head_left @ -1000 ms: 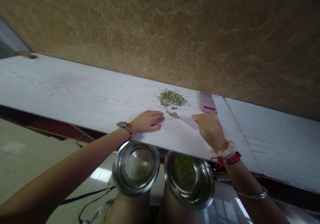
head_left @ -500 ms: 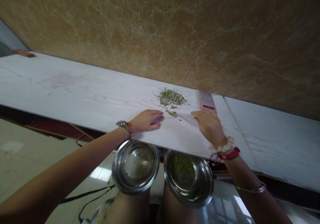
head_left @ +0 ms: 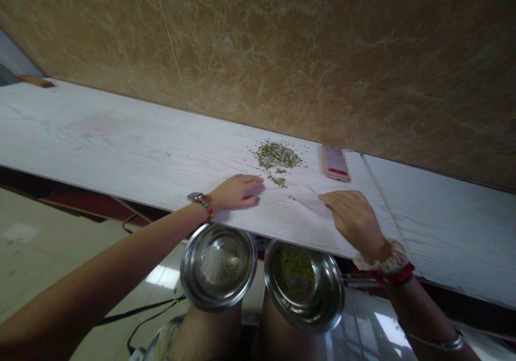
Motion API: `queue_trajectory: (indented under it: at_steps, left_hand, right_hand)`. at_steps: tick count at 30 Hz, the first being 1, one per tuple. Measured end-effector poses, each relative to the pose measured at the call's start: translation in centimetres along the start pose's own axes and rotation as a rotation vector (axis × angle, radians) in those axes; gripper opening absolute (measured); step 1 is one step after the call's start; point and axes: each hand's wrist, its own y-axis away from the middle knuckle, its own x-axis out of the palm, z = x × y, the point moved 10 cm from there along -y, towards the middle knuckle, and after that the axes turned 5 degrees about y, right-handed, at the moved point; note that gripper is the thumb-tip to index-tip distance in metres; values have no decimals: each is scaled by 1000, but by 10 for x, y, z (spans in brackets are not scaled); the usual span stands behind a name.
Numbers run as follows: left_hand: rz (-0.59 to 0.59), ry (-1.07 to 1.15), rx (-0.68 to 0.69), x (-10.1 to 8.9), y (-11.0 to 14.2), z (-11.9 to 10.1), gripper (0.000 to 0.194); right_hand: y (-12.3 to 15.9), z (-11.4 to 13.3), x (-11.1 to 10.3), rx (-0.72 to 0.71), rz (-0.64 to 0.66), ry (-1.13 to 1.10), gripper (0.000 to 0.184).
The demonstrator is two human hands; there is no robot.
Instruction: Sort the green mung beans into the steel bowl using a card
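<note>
A loose pile of mung beans (head_left: 278, 155) lies on the white wood-grain tabletop, with a small cluster (head_left: 278, 181) just in front of it. My left hand (head_left: 238, 191) rests on the tabletop left of that cluster, fingers stretched out, holding nothing. To the right, my right hand (head_left: 355, 216) pinches a thin, pale, see-through strip (head_left: 308, 199); its exact kind cannot be made out. The strip's tip points left, near a couple of stray beans. Two steel bowls stand below the table edge: the left bowl (head_left: 187, 288) holds whitish grains, the right bowl (head_left: 336, 302) green beans.
A phone (head_left: 336, 164) lies behind my right hand, close to the wall (head_left: 242, 54). The table's front edge runs between my hands and the bowls, which are over my knees. A brown wooden piece (head_left: 36, 81) sits at the far left. Cables hang at lower left.
My right hand has drawn back to the right and toward me with the see-through strip, away from the small cluster of beans. My left hand stays nearly in place.
</note>
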Motion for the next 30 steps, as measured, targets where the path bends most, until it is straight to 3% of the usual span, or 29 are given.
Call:
queue_trajectory:
  at_steps: [15, 30]
  left_hand:
    - [-4, 8, 6, 1, 1, 2, 34]
    - [-1, -1, -1, 1, 1, 0, 34]
  right_hand:
    - [12, 3, -17, 41, -5, -56, 30]
    - [11, 8, -19, 18, -8, 9, 22]
